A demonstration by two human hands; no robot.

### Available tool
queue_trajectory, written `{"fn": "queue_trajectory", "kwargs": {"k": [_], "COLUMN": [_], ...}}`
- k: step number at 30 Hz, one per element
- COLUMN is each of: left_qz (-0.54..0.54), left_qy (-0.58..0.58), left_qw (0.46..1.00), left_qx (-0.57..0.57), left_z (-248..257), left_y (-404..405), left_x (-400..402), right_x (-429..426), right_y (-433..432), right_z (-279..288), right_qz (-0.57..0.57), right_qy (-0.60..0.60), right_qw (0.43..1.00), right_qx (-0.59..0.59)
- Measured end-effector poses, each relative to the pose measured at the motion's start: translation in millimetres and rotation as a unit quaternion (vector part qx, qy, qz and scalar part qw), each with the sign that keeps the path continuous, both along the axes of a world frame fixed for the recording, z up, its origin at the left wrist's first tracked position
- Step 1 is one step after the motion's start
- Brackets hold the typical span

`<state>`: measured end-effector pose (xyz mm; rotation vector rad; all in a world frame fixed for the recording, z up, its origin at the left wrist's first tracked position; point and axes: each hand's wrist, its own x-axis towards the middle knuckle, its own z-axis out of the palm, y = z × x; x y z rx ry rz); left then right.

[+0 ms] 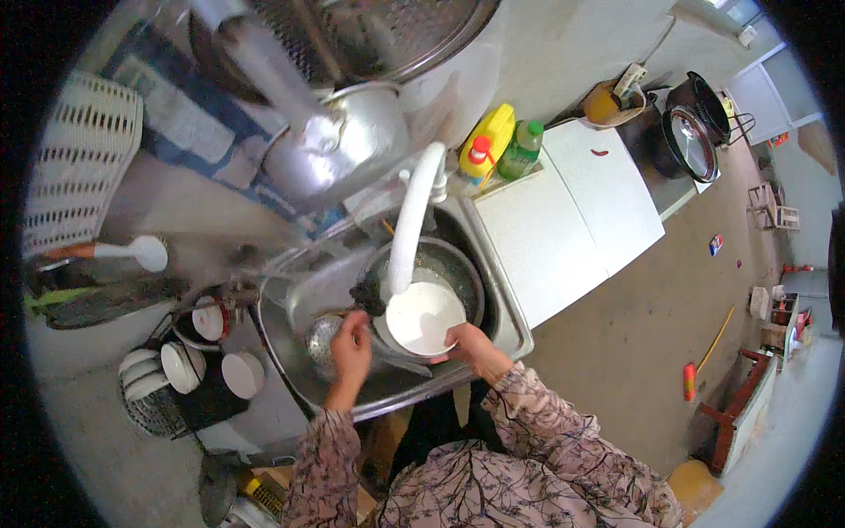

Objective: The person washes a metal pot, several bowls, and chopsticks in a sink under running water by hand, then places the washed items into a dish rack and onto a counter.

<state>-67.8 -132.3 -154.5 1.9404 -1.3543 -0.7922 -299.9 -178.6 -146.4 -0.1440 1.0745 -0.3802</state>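
A white bowl (422, 317) is tilted with its inside towards me over the sink, and my right hand (476, 351) grips its near right rim. My left hand (351, 353) is curled just left of the bowl. At its fingertips is a dark scouring pad (367, 294); whether the fingers hold it is unclear. Under the bowl, a round metal basin (474, 280) sits in the stainless steel sink (297, 280). The white faucet spout (410, 224) hangs over the basin and ends at the bowl's far edge. Beside my left hand lies a perforated metal ladle (323, 340).
White boards (548, 231) cover the counter on the right. A yellow bottle (488, 142) and a green bottle (521, 150) stand behind the faucet. Several bowls (181, 366) sit in a rack at left. A metal pot (337, 148) stands beyond the sink, left of the faucet.
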Motion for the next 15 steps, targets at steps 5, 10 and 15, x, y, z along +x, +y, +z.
{"fn": "queue_trajectory", "kwargs": {"k": [5,10,15], "left_qz": [-0.148,-0.169,-0.168], "left_qy": [0.045,-0.079,-0.222], "left_qw": [0.983,0.968,0.949], "left_qx": [-0.096,-0.168,-0.15], "left_z": [83.3,114.5,84.0], "left_y": [-51.9,-188.5,-262.6], "left_x": [-102.9,-170.4,-176.4], "right_x": [-47.1,-83.3,-82.8], "right_y": [-68.1,-139.0,-172.0], "right_z": [21.5,0.5,-4.7], "right_qz": [-0.143,-0.19,-0.178], "right_qy": [0.149,0.175,0.166], "right_qw": [0.945,0.91,0.915], "right_qx": [-0.255,-0.325,-0.322]}}
